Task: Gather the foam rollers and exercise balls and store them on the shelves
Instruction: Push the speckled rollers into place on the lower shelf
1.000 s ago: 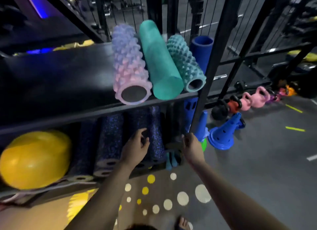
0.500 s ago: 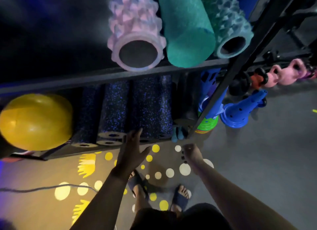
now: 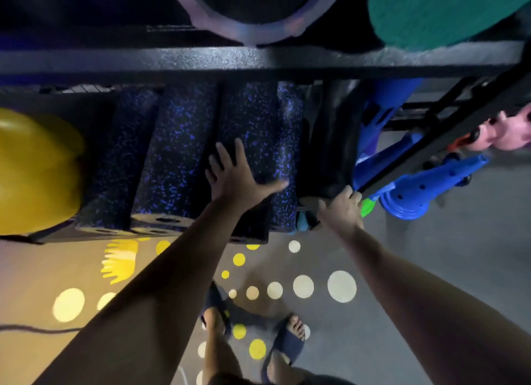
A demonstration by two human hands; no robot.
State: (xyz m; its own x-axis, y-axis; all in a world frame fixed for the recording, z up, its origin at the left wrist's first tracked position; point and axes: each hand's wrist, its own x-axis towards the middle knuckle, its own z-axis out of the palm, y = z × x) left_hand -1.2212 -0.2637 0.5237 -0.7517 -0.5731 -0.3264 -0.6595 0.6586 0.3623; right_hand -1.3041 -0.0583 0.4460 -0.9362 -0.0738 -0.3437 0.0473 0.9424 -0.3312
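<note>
Left hand [image 3: 238,174] lies flat, fingers spread and straight, on top of a speckled roller [image 3: 250,120], black with blue flecks. It is one of several lying side by side on the lower shelf [image 3: 54,235].

Right hand [image 3: 342,212] has its fingers curled over the near end of a plain black roller [image 3: 327,154], just right of the speckled ones and beside the slanting rack post [image 3: 448,125]. The hands are apart.

Yellow ball [image 3: 34,171] sits on the same shelf, well left of the left hand.

Above the hands, on the upper shelf [image 3: 172,59]: lilac roller [image 3: 258,31] and teal roller [image 3: 431,10].

Blue cones [image 3: 416,195] lie right of the right hand.
</note>
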